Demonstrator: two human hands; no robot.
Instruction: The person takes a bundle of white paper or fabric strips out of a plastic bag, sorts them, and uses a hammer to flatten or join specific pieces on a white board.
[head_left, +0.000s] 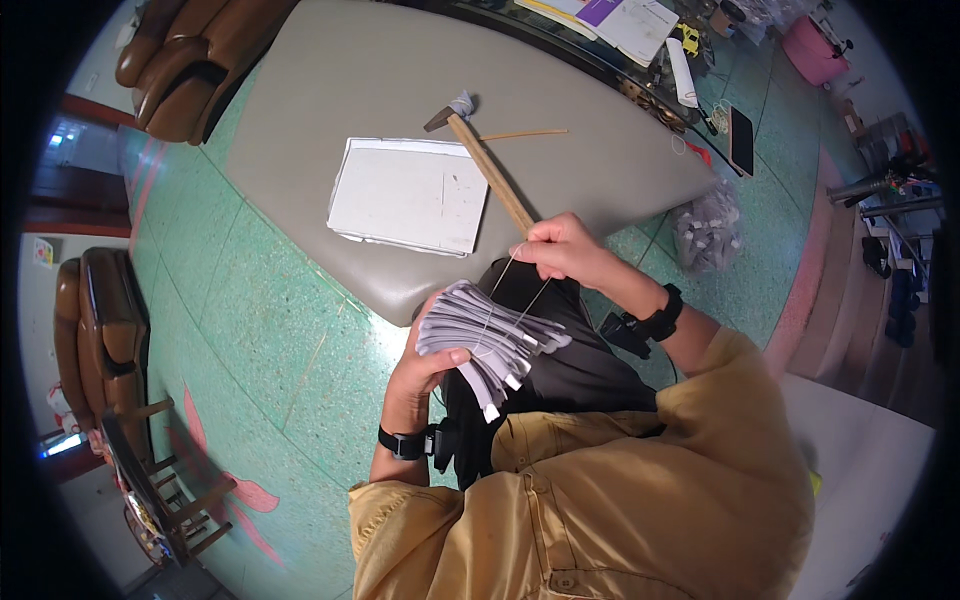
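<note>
In my left hand (425,365) is a thick bundle of grey folded strips (455,320) with white ends, fanned out over my lap. The thumb presses on its near side, while the other fingers are mostly hidden beneath. My right hand (563,247) is closed on a thin pale loop (528,308), either string or rubber band, and holds it stretched up from the bundle. Just beyond that hand, a wooden-handled hammer (492,175) lies on the grey padded surface (330,80). Its handle end is close to my fingers.
A shallow white box (405,200) rests beside the hammer, with a thin stick (530,133) and a small grey wad (461,103) near the hammer's head. To the right are a clear bag of grey pieces (708,232) and a phone (740,140). Brown leather seats stand left.
</note>
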